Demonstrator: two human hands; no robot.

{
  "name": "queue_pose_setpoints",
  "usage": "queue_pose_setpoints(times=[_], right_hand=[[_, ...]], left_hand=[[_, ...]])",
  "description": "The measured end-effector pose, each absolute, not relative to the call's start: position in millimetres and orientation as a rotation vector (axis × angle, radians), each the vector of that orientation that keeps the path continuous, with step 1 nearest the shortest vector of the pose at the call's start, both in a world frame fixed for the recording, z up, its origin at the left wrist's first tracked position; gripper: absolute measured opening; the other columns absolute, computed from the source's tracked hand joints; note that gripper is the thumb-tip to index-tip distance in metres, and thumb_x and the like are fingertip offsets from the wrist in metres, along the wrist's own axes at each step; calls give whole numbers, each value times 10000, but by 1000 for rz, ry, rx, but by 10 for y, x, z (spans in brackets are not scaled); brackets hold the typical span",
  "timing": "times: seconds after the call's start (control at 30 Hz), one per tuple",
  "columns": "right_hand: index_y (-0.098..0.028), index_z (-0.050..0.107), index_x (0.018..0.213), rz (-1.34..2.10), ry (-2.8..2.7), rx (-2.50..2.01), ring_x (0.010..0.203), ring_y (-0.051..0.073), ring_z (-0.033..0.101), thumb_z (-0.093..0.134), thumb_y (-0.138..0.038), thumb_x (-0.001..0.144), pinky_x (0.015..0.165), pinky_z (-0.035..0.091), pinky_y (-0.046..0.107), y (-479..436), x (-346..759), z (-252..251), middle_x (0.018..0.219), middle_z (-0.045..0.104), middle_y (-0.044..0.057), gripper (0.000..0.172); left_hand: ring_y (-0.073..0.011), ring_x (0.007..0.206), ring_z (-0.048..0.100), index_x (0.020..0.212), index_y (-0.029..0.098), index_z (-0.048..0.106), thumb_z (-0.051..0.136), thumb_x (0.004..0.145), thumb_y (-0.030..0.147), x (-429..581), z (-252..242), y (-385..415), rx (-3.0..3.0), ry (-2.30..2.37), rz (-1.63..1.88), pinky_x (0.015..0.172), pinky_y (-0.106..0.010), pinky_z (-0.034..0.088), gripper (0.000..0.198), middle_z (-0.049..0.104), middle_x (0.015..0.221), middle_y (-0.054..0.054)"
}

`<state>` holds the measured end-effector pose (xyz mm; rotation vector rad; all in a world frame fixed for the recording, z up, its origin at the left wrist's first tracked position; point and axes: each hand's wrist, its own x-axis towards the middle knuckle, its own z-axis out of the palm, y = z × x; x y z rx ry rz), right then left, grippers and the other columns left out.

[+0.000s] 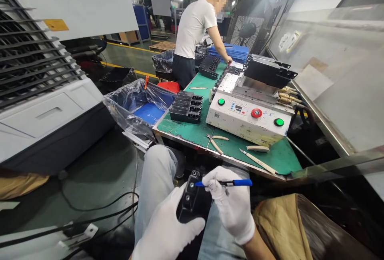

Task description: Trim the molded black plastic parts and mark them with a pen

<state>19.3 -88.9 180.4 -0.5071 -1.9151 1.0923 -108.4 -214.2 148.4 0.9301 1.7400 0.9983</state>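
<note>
My left hand [168, 224], in a white glove, is wrapped round a black plastic part [192, 204] over my lap. Metal inserts or screws show at the part's upper end. In my gloved right hand [229, 206] is a blue pen [242, 182], pinched between thumb and fingers. Its blue tip points left and lies at the part's upper end; whether it touches I cannot tell. The lower portion of the part is partly hidden by my left hand.
A green-topped table [177, 129] ahead bears stacked black parts [186, 108], pliers [216, 142], a craft knife [259, 162] and a white machine [249, 112] with buttons. Left of it stands a bag-lined bin [120, 106]. Another person [193, 28] leans over the table's far end.
</note>
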Motion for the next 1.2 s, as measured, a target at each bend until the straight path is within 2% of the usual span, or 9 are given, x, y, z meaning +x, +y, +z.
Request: queue_pose_setpoints(times=[0.23,0.37,0.6,0.73,0.9,1.1,1.2], right_hand=[[-208,682,842,924,-2068,-493,719,187,657,524,-242,1000,694,501,317,-840,171,1744,758,694,45,226],[-215,661,860,933,-2027,-453,716,184,647,510,-216,999,688,488,320,-863,213,1685,768,680,39,205],[-225,658,838,994,-2096,-408,705,188,630,503,-321,1029,686,447,341,-914,234,1672,764,687,34,264],[-225,655,839,943,-2169,-398,711,199,616,457,-353,1049,696,426,362,-883,200,1641,776,705,47,316],[-223,649,868,907,-2227,-376,732,203,614,466,-313,1039,707,430,369,-810,181,1552,819,720,56,267],[-228,644,907,997,-2116,-348,755,192,621,470,-343,1054,715,453,350,-745,205,1436,816,683,35,256],[-244,658,974,1076,-1954,-401,788,190,631,445,-387,1070,718,488,335,-681,267,1413,868,664,33,274]], left_hand=[[-239,1135,645,1304,329,606,654,752,202,-1072,1484,-2121,978,1765,995,1000,-334,504,568,704,1242,-13],[-221,1098,650,1250,314,622,651,774,210,-1090,1529,-2104,992,1718,1004,962,-304,509,488,711,1216,-3],[-212,1073,674,1219,304,635,666,826,281,-1108,1588,-2056,974,1675,1033,927,-283,518,394,732,1200,6],[-229,1147,666,1256,318,633,692,823,300,-1135,1605,-2020,977,1667,1044,988,-293,509,437,729,1263,4],[-219,1201,645,1295,349,620,691,832,307,-1178,1576,-1956,979,1671,1038,1050,-283,480,470,711,1326,26],[-234,1142,663,1293,329,632,680,837,342,-1247,1550,-1883,1022,1703,983,981,-295,504,458,727,1258,0],[-243,1088,664,1335,355,608,688,822,352,-1506,1579,-1589,1170,1932,888,949,-329,508,520,716,1173,-15]])
